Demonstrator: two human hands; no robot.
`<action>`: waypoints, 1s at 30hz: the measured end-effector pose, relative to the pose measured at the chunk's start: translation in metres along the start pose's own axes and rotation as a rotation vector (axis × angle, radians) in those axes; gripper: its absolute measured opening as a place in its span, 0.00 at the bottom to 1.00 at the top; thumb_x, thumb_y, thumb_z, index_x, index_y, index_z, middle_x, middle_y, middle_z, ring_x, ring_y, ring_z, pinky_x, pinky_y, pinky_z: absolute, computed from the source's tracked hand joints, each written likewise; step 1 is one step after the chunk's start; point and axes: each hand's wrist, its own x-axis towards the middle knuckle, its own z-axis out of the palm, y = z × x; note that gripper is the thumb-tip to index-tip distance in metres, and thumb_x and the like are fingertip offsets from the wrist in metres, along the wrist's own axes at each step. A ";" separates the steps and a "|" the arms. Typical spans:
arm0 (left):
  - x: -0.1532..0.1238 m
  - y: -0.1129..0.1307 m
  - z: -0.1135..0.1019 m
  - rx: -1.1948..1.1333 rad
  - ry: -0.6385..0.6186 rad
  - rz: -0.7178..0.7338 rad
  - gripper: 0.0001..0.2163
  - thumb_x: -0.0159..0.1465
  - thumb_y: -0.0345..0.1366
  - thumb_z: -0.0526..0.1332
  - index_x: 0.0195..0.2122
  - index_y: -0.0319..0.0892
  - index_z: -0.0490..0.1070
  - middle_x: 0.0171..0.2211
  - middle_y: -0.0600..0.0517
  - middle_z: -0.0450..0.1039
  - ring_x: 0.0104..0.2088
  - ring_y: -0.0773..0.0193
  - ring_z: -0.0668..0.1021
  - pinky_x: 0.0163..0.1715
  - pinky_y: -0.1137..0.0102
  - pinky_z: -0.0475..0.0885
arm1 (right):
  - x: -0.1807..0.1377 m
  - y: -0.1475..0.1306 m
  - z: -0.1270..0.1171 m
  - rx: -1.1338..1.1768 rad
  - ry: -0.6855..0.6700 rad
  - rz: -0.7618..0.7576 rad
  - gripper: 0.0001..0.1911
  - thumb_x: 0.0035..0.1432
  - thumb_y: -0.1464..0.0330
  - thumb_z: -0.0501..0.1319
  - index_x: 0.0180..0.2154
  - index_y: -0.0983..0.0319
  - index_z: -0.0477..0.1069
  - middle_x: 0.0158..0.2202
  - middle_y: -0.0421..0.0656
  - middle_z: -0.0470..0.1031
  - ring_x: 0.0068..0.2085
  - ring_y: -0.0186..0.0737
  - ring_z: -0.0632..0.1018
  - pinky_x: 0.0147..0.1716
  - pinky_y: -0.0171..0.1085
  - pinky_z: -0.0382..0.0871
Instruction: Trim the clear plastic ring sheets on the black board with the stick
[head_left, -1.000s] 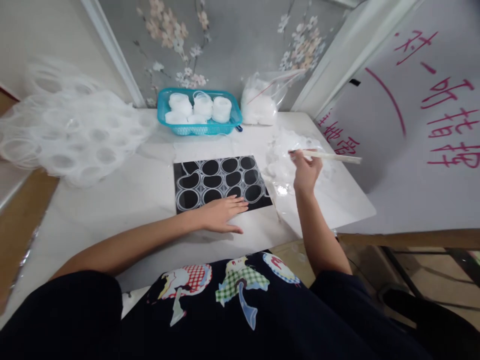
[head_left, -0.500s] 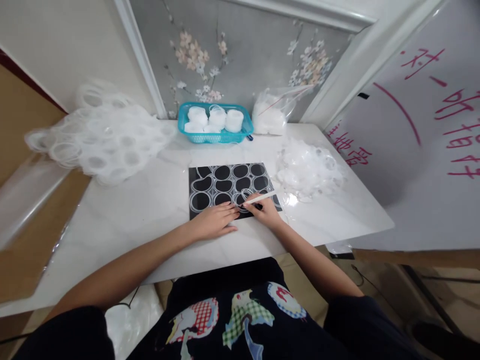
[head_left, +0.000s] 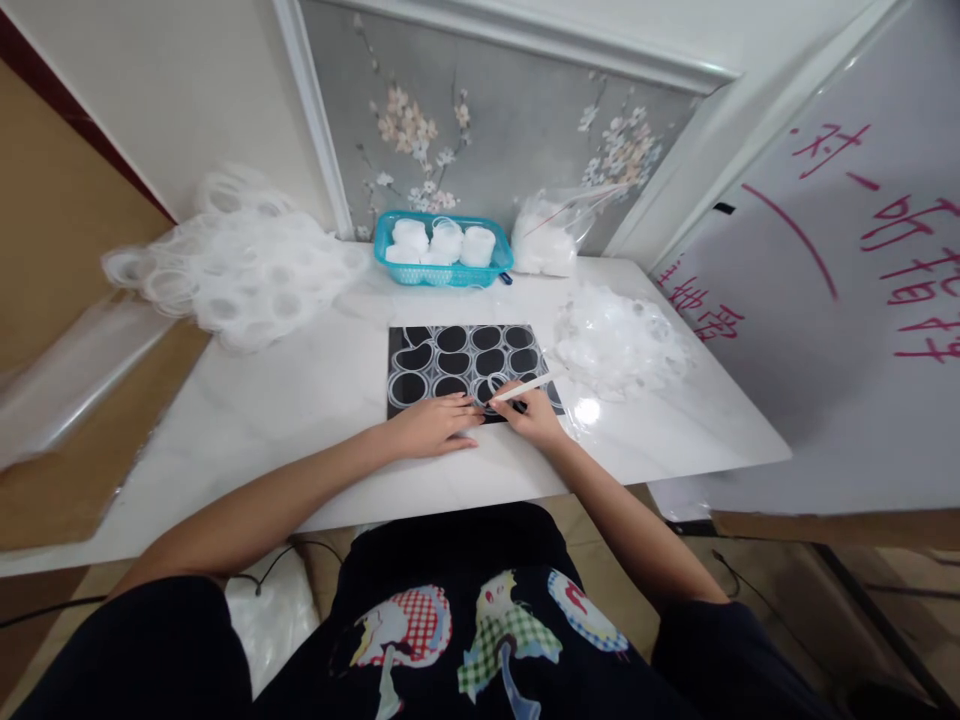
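A clear sheet with rows of whitish ring outlines lies over a black board (head_left: 453,338) on the table. Flat on its near edge rests my left hand (head_left: 435,425), fingers stretched out toward the right. My right hand (head_left: 534,415) is closed around a slim white pen-like tool (head_left: 527,386), whose tip points down and left at the board, close to my left fingertips. Its exact kind is too small to tell. A loose thin ring (head_left: 496,381) stands out just above the tip.
Behind the board stands a blue basket (head_left: 442,275) with stacks of white rings, beside a clear bag (head_left: 546,235) of white pieces. Piles of cut ring sheets lie at the left (head_left: 247,270) and right (head_left: 622,340). A whiteboard (head_left: 825,400) borders the right side.
The camera view has shifted slightly, so the table appears moved a little. Both hands stay at the same part of the board, with the tool still in my right hand.
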 end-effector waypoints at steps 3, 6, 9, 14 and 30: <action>0.000 0.000 -0.001 0.000 -0.016 -0.009 0.19 0.70 0.43 0.58 0.59 0.38 0.69 0.58 0.42 0.72 0.62 0.50 0.70 0.64 0.54 0.62 | -0.001 -0.001 0.001 -0.026 0.003 0.003 0.12 0.60 0.60 0.60 0.29 0.58 0.76 0.31 0.44 0.81 0.34 0.45 0.80 0.35 0.42 0.73; 0.000 0.000 -0.002 0.009 -0.040 -0.021 0.20 0.70 0.43 0.58 0.59 0.39 0.69 0.59 0.43 0.71 0.63 0.50 0.70 0.63 0.54 0.63 | -0.002 -0.002 0.002 -0.048 0.009 0.006 0.12 0.60 0.61 0.60 0.29 0.58 0.76 0.31 0.44 0.81 0.34 0.45 0.80 0.35 0.42 0.73; 0.001 0.000 -0.003 0.011 -0.042 -0.022 0.20 0.70 0.44 0.58 0.59 0.40 0.69 0.59 0.43 0.71 0.63 0.51 0.69 0.64 0.55 0.62 | -0.003 -0.002 0.002 -0.046 0.018 0.012 0.12 0.61 0.61 0.60 0.29 0.59 0.76 0.32 0.45 0.81 0.34 0.45 0.80 0.35 0.41 0.73; 0.002 0.000 -0.005 -0.004 -0.048 -0.035 0.20 0.70 0.44 0.58 0.58 0.38 0.70 0.59 0.43 0.72 0.63 0.50 0.69 0.64 0.55 0.62 | -0.005 -0.002 0.001 -0.083 0.029 -0.009 0.10 0.61 0.63 0.60 0.30 0.59 0.76 0.32 0.45 0.81 0.34 0.46 0.80 0.35 0.42 0.73; -0.006 0.013 -0.021 -0.119 -0.116 -0.069 0.28 0.66 0.53 0.61 0.61 0.39 0.68 0.64 0.39 0.63 0.66 0.48 0.65 0.65 0.51 0.58 | 0.060 0.009 -0.061 -0.236 0.660 0.166 0.12 0.61 0.63 0.57 0.30 0.61 0.75 0.30 0.46 0.79 0.35 0.45 0.77 0.39 0.42 0.71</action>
